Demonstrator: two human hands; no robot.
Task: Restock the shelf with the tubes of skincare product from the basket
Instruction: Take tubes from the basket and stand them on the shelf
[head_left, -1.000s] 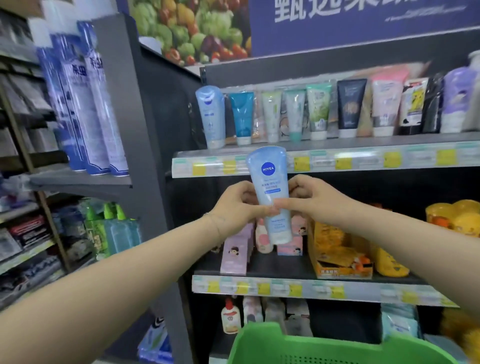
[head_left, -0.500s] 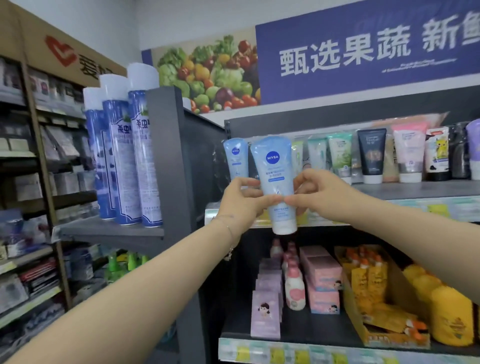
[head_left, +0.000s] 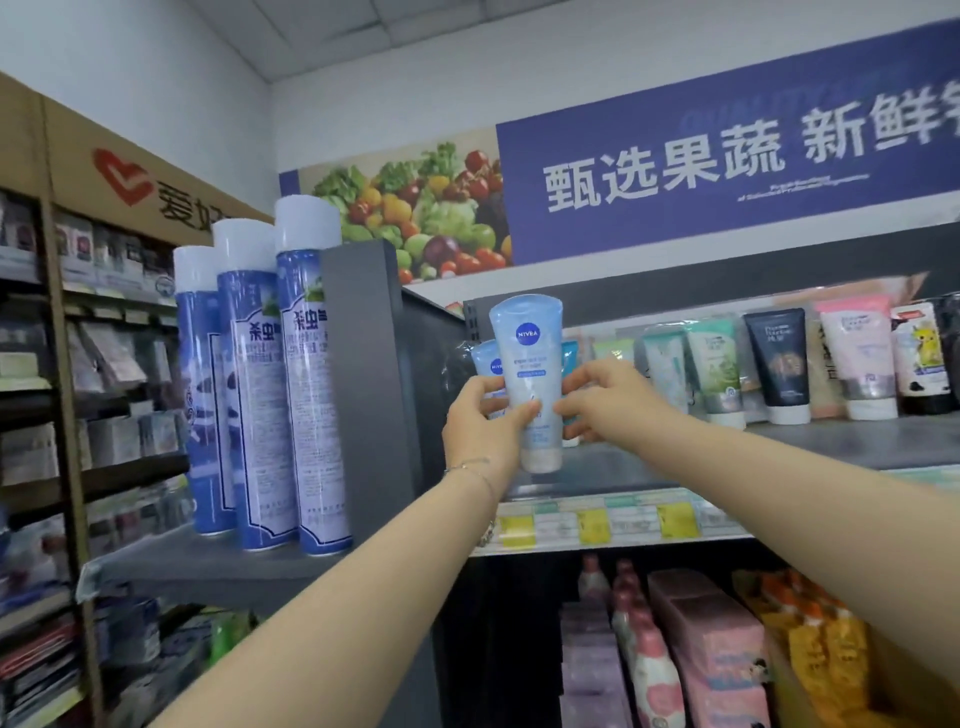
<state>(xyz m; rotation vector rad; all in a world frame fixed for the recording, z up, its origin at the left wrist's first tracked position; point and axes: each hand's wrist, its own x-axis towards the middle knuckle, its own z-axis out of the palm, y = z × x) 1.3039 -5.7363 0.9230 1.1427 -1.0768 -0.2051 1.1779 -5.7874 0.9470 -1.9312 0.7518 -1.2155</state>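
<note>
A light blue Nivea tube stands cap down, held up at the left end of the top shelf. My left hand grips its lower left side. My right hand pinches its right side. Right behind it, a second light blue tube stands on the shelf, mostly hidden. Further right along the shelf stands a row of several other skincare tubes. The basket is out of view.
Three tall blue spray cans stand on the grey shelf to the left, past the dark shelf side panel. Below the top shelf are pink boxes, small bottles and yellow packs. Price labels line the shelf edge.
Both hands have lifted the tube from the lower shelf level up to the top shelf. My view has tilted upward, and the green basket has dropped out of sight.
</note>
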